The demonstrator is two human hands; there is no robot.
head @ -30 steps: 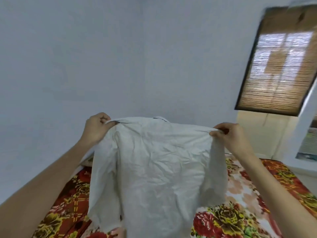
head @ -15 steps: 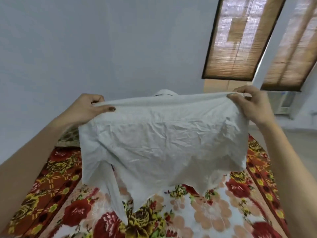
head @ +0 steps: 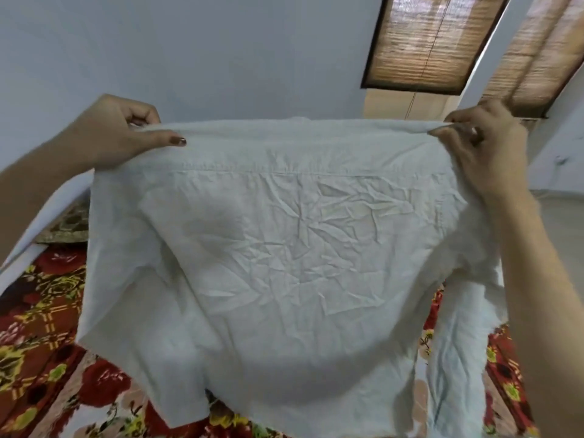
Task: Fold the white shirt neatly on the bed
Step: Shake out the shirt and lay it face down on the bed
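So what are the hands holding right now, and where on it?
Both hold the white shirt by its shoulders: left hand and right hand.

The bed (head: 41, 327) wears a red floral cover; a patterned pillow (head: 68, 227) lies at its far-left end.

The white shirt (head: 284, 248) hides most of the bed (head: 41, 327); its hem is cut off below.

A bedroom in a home: a bed (head: 38, 336) under a red floral bedsheet (head: 47, 358) stands against plain pale walls (head: 237, 52), with bamboo blinds (head: 423, 42) drawn over the windows.
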